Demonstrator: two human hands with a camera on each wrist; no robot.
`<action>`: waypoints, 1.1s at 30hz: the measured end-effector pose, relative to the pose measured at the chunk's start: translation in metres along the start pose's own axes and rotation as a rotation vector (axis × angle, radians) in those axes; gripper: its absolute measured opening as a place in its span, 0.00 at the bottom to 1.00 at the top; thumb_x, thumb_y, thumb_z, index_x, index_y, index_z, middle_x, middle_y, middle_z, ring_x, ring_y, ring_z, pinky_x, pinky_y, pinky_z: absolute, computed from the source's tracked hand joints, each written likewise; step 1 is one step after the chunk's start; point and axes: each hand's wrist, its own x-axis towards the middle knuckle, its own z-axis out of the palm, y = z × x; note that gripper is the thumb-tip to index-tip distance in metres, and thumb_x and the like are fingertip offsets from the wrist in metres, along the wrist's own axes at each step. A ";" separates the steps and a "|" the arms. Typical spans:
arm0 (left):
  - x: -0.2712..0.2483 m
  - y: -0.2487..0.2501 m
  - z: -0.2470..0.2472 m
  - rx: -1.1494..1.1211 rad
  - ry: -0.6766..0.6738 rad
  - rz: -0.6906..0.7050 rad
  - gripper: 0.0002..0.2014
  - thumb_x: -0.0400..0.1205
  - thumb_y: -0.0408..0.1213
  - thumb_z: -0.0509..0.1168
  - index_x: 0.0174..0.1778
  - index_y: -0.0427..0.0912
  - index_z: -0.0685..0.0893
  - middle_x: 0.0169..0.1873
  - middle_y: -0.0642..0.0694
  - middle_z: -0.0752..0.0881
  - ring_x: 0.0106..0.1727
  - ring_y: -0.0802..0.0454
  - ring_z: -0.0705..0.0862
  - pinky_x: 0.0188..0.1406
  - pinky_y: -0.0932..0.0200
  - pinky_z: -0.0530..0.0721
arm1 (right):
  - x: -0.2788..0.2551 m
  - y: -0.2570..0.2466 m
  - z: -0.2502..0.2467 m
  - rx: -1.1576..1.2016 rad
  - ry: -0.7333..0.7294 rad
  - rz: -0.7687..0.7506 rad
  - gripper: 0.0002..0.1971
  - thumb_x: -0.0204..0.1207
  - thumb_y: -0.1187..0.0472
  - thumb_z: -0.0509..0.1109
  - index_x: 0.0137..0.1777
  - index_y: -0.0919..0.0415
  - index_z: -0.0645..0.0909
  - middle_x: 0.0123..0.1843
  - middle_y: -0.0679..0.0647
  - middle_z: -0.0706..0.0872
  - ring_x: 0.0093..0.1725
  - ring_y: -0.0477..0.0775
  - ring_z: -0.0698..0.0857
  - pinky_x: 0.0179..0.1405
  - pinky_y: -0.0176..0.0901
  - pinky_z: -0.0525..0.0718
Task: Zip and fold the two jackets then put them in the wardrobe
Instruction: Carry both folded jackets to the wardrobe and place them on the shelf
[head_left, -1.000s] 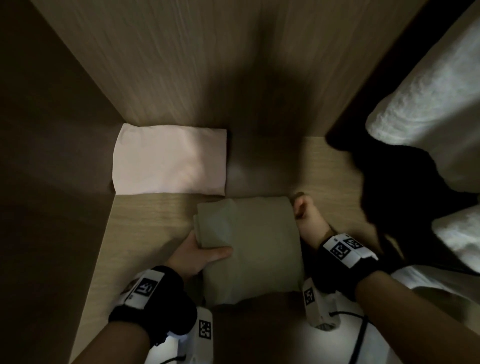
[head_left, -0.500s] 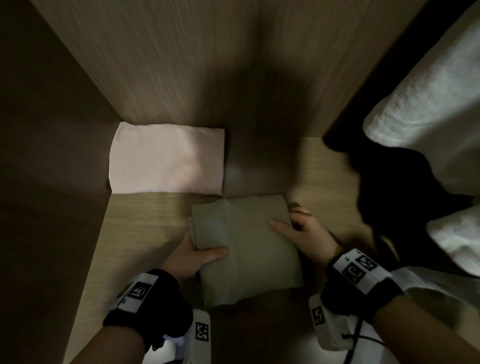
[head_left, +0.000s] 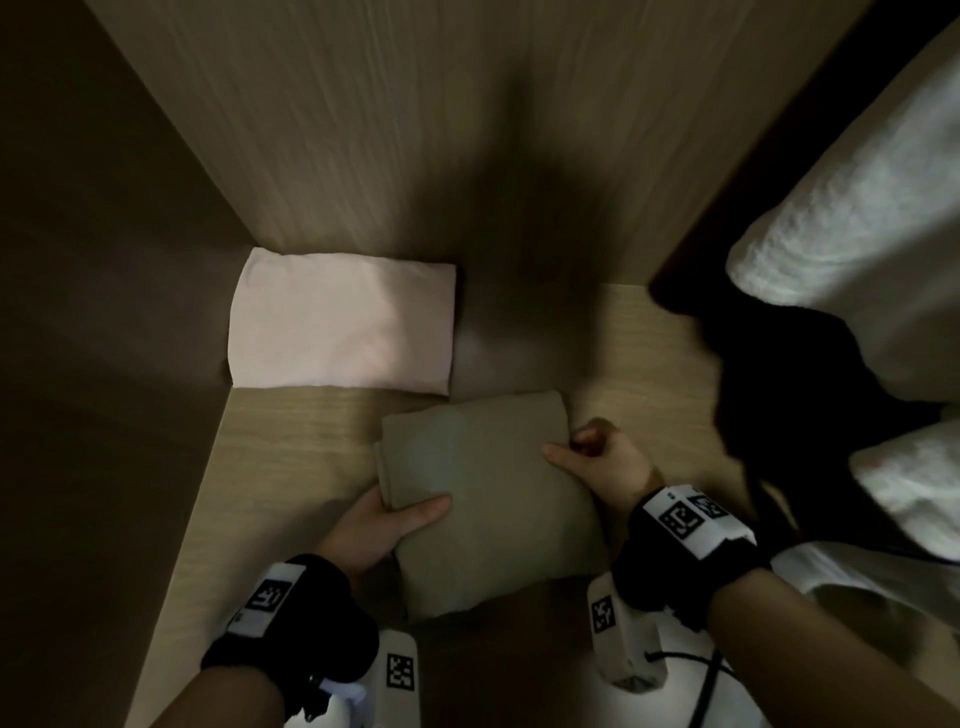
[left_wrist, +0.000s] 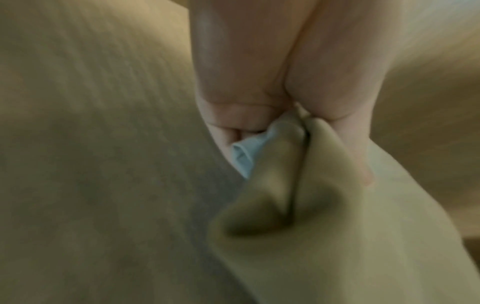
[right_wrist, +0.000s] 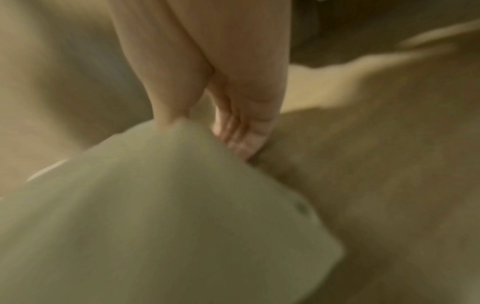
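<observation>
Olive jacket (head_left: 483, 499), folded, was held on the wardrobe shelf (head_left: 291, 457) just in front of the pink jacket (head_left: 343, 322), pinched at its sides by left hand (head_left: 384, 525) and right hand (head_left: 602, 462). Soft, light cloth was judged liable to unfold unless gripped through every layer.

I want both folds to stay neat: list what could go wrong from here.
1. The olive jacket is pinched by the left hand and right hand at its edges only, so the fold may sag or open.
2. Slid further back, it could rumple the pink jacket on the shelf.
</observation>
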 end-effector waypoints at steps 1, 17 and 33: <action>-0.001 -0.003 -0.001 -0.010 0.000 0.005 0.18 0.73 0.31 0.72 0.58 0.46 0.82 0.48 0.48 0.90 0.49 0.51 0.89 0.44 0.58 0.86 | -0.004 -0.004 0.000 -0.083 -0.022 -0.004 0.19 0.67 0.45 0.77 0.50 0.55 0.77 0.40 0.45 0.81 0.49 0.52 0.82 0.50 0.42 0.76; -0.020 0.032 -0.041 0.167 0.009 0.136 0.39 0.52 0.54 0.82 0.60 0.48 0.81 0.49 0.49 0.91 0.51 0.51 0.89 0.51 0.55 0.85 | -0.048 -0.006 0.028 0.586 -0.331 0.125 0.26 0.58 0.42 0.74 0.55 0.55 0.83 0.49 0.51 0.92 0.49 0.50 0.90 0.47 0.41 0.87; 0.033 0.157 -0.101 0.297 0.581 0.522 0.25 0.80 0.47 0.66 0.74 0.56 0.69 0.60 0.56 0.79 0.55 0.59 0.79 0.55 0.60 0.79 | 0.010 -0.147 0.085 0.682 -0.401 -0.117 0.24 0.75 0.67 0.70 0.68 0.48 0.70 0.67 0.55 0.79 0.65 0.61 0.80 0.68 0.64 0.77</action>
